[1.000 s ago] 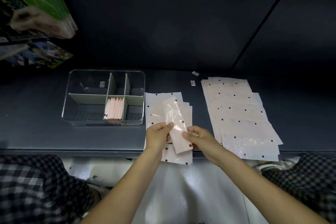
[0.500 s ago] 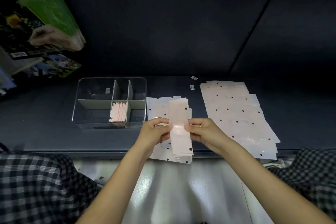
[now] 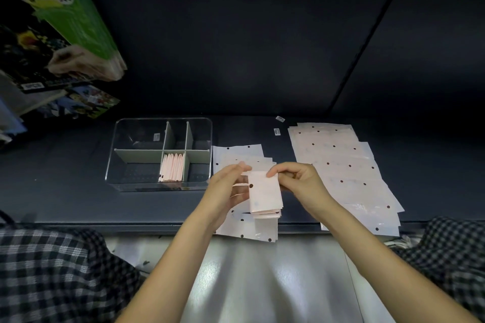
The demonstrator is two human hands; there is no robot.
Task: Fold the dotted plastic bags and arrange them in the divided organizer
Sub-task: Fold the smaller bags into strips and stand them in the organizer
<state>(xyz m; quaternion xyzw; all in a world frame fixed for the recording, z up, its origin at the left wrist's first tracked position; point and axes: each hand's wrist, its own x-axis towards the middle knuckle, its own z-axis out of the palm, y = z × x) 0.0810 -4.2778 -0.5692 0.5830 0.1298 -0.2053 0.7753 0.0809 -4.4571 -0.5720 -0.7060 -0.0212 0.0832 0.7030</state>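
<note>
Head view: table [image 3: 78, 191] carries flat bag stacks, one far right [image 3: 341, 165], one mid [image 3: 236, 152], likely staged as feed beside the organizer [image 3: 162, 123]. Organizer's front-middle compartment holds folded bags [image 3: 172, 170] on edge; other compartments look empty. Left hand [image 3: 225, 191] and right hand [image 3: 299, 183] pinch a folded bag [image 3: 265, 194] above the mid stack, fingers curled at its top edge, probably pressing the crease.

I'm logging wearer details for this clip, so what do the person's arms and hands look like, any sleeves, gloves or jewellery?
Both forearms are bare, with no sleeves in view. The left hand and right hand wear no gloves. No watch or bracelet shows at either wrist. Whether there is a ring cannot be told here.
</note>
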